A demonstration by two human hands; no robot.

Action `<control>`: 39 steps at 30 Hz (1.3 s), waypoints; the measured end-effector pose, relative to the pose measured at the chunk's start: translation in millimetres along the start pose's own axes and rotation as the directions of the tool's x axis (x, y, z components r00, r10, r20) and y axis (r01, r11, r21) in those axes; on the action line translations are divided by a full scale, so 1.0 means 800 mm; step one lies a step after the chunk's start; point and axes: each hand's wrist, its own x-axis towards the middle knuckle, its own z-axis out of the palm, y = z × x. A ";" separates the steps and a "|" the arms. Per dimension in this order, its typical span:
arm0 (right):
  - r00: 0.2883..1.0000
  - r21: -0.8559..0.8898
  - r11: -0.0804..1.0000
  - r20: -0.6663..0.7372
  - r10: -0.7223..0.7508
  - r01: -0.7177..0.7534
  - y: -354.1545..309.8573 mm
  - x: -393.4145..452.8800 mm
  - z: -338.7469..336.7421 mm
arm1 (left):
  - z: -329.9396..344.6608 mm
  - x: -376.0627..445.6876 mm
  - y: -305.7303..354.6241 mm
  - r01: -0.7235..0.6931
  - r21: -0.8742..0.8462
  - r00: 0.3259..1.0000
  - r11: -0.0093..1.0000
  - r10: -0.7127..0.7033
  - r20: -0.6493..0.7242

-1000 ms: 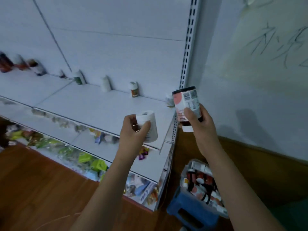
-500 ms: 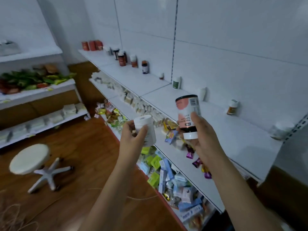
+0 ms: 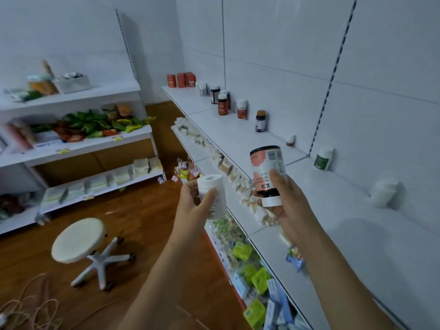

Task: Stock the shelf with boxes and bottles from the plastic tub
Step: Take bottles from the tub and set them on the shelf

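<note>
Head view: left hand [image 3: 195, 206] grips a white bottle [image 3: 212, 196], fingers and thumb wrapped round its body, held up in the air in front of the shelf unit. Right hand [image 3: 288, 206] grips a pink-labelled bottle [image 3: 267, 173] upside down — white cap at the bottom, dark base on top, barcode facing the camera; it sits just above the front edge of the top shelf [image 3: 357, 234], not touching it. On that shelf, along the back wall: red boxes [image 3: 181, 80] at the far end, several dark and red bottles [image 3: 222, 104], a purple-labelled bottle [image 3: 261, 121], a green-labelled bottle [image 3: 323, 159], a white bottle lying blurred [image 3: 383, 192]. Lower shelves hold small packets and green boxes [image 3: 242, 251]. White round stool [image 3: 79, 239] stands on the wooden floor — left of the arms. Plastic tub not in frame.
</note>
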 end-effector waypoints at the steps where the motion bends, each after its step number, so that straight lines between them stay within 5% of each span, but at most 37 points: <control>1: 1.000 0.005 1.000 0.011 0.005 -0.005 0.000 0.026 0.006 | -0.003 0.025 0.000 0.000 0.011 1.000 1.000 0.000 -0.015; 13: 0.976 -0.086 0.984 0.137 0.169 -0.158 0.077 0.269 0.128 | -0.093 0.244 -0.058 0.107 -0.002 0.978 0.994 -0.105 -0.182; 25: 0.997 -0.247 0.968 0.045 0.057 -0.044 0.141 0.491 0.320 | -0.257 0.521 -0.071 0.052 0.112 0.994 0.992 -0.040 -0.100; 39: 0.972 0.016 0.989 -0.181 0.148 -0.147 0.199 0.739 0.369 | -0.289 0.790 -0.125 0.072 0.153 0.997 0.986 -0.070 -0.016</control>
